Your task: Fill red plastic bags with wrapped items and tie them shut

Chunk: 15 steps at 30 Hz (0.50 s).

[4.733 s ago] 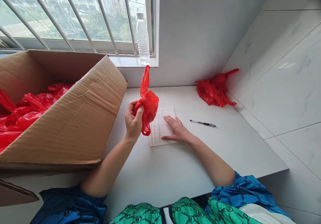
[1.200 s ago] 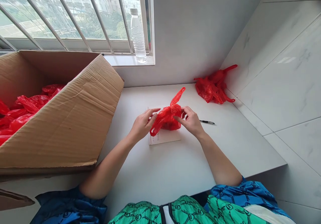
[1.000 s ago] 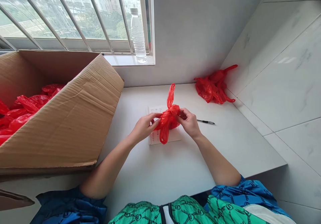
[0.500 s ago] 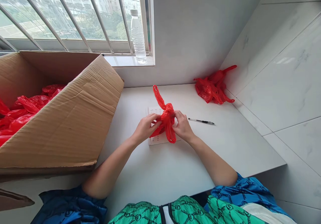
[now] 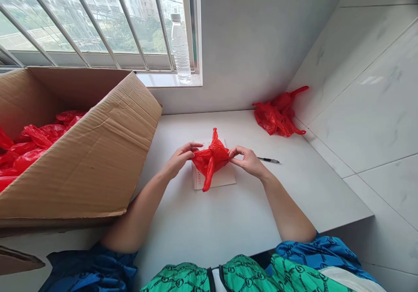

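A small red plastic bag (image 5: 210, 158), bunched up with two loose tails, hangs just above the white table (image 5: 209, 222) between both hands. My left hand (image 5: 179, 157) pinches its left side. My right hand (image 5: 247, 158) pinches its right side, so the bag is stretched between them. Under the bag lies a white sheet of paper (image 5: 222, 178) with printed rows, partly hidden by it. One tail points up, the other droops over the paper.
A large open cardboard box (image 5: 88, 152) with several red bags (image 5: 29, 139) fills the left. More red bags (image 5: 277, 115) lie at the back right corner. A black pen (image 5: 268, 160) lies right of my hand. A clear water bottle (image 5: 180, 48) stands on the windowsill.
My left hand first held the bag up alone while my right lay flat on the paper. Both hands then took it, turned it over, and have now drawn apart, pulling it sideways.
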Motion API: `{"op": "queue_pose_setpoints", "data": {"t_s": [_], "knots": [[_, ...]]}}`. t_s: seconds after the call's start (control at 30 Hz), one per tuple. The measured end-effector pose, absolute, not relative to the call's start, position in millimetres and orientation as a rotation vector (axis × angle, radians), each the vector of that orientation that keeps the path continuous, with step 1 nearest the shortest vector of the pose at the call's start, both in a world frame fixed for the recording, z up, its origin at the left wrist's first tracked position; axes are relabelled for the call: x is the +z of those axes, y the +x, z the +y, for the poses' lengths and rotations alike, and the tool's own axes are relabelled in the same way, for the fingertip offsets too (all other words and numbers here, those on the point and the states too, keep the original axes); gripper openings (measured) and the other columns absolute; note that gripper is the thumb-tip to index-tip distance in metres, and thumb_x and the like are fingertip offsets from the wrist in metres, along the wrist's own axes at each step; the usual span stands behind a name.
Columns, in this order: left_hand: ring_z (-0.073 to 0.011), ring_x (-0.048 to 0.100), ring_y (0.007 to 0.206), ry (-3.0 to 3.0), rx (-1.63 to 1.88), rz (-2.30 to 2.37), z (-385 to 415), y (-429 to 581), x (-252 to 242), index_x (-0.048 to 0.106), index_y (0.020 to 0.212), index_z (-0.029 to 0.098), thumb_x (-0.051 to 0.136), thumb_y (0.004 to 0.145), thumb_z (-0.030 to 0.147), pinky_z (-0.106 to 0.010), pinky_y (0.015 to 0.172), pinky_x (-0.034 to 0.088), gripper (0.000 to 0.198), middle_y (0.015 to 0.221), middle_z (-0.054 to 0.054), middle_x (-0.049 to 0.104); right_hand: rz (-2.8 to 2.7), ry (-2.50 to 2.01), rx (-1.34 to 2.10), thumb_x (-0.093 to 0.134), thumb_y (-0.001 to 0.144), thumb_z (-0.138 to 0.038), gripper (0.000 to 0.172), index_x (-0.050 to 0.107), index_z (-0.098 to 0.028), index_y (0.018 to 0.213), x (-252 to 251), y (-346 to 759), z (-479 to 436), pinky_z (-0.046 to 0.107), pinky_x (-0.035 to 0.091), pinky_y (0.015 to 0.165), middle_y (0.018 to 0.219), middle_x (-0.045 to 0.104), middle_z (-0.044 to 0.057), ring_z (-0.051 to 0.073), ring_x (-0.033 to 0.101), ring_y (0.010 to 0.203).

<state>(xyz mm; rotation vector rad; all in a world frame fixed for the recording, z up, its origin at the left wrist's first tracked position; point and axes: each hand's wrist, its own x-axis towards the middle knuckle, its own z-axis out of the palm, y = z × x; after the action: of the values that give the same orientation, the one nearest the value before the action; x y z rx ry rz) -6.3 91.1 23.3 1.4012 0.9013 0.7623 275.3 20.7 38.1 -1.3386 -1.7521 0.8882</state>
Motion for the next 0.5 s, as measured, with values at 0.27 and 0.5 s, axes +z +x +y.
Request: {"op": "queue_pose_setpoints", "data": {"t_s": [0.27, 0.5], "knots": [[-0.0224, 0.064, 0.093, 1.709, 0.644, 0.895, 68, 11, 33, 0.07, 0.11, 0.024, 0.062, 0.086, 0.056, -0.032, 0.079, 0.051, 0.042, 0.108, -0.007, 0.068, -1.801, -1.476, 0.849, 0.064, 0.087, -0.053, 0.033, 0.061, -0.025, 0.103, 44, 258, 14, 0.034, 0.051, 0.08, 0.112, 0.067, 0.003, 0.019, 0.065, 0.091], [-0.0163, 0.061, 0.082, 2.055, 0.885, 0.908, 53, 24, 35, 0.072, 0.1, 0.024, 0.057, 0.093, 0.04, -0.029, 0.075, 0.05, 0.023, 0.095, -0.004, 0.063, -1.782, -1.339, 0.361, 0.067, 0.086, -0.045, 0.051, 0.051, -0.027, 0.131, 37, 235, 8, 0.032, 0.051, 0.065, 0.127, 0.061, 0.007, 0.017, 0.061, 0.076]]}}
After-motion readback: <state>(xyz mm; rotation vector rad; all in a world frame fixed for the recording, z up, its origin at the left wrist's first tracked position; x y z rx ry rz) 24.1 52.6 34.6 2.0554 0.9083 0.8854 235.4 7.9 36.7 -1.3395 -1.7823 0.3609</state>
